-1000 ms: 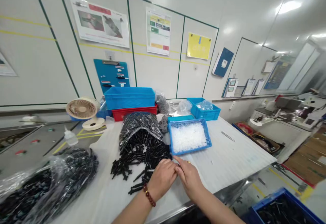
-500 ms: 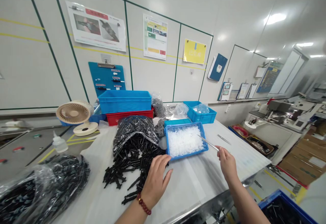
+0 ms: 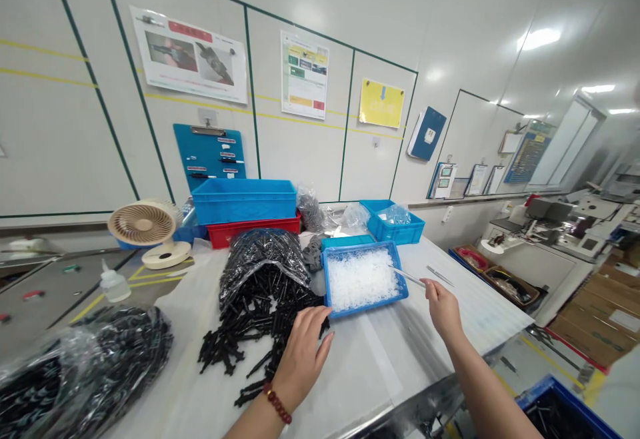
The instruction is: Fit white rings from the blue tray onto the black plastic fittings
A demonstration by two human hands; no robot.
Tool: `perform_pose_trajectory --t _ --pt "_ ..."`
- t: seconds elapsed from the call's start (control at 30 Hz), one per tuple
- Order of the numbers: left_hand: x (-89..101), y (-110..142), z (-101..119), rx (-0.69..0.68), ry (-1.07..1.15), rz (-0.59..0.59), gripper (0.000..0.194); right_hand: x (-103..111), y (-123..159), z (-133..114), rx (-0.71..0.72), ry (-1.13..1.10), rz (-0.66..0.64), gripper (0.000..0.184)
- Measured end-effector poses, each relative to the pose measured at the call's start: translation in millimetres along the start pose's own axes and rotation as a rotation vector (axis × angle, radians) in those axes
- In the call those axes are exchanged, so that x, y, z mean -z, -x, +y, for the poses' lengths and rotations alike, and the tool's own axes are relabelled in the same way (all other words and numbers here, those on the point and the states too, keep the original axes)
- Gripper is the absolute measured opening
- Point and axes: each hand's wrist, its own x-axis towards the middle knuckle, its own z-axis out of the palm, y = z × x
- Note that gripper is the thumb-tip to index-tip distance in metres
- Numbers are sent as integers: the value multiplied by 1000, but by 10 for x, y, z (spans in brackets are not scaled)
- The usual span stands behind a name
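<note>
My right hand (image 3: 444, 307) is closed around slim metal tweezers (image 3: 410, 276), whose tips reach over the right side of a shallow blue tray (image 3: 370, 308). Small white translucent pieces (image 3: 363, 278) fill that tray. My left hand (image 3: 306, 352), a beaded bracelet at its wrist, lies open with fingers stretched out by the tray's near left corner. Beside it spreads a heap of black slender plastic parts (image 3: 220, 349), spilling from a clear bag (image 3: 263, 249). What lies beneath the left fingers is hidden.
Another pair of tweezers (image 3: 440, 275) lies right of the tray. Behind stand a large blue bin (image 3: 245, 200) on a red one (image 3: 253, 232) and a smaller blue bin (image 3: 405, 232). A fan (image 3: 165, 252), a squeeze bottle (image 3: 115, 284) and a filled bag (image 3: 100, 366) are at left.
The view has shifted slightly. My right hand and the tweezers have moved up a little, the tips still over the tray. My left hand has hardly moved.
</note>
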Motion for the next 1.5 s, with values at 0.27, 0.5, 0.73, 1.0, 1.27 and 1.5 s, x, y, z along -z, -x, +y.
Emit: perform_pose_trajectory --t 0.27,0.5,0.73,1.0,1.27,1.5 --pt "-11 12 -6 13 15 -9 31 4 4 -33 41 39 -14 53" --pt "-2 -1 2 28 52 -18 30 29 3 -20 18 72 -17 46" --pt "-14 8 -12 46 65 -47 30 -33 -27 -25 -31 -90 -17 43" --pt "4 -6 -1 54 83 -45 28 -177 35 49 -139 -229 -35 61" --pt "-20 6 -14 50 92 -58 29 28 68 102 -60 -80 87 60" --pt "-19 2 -25 55 88 -77 29 -62 106 70 284 358 154 56"
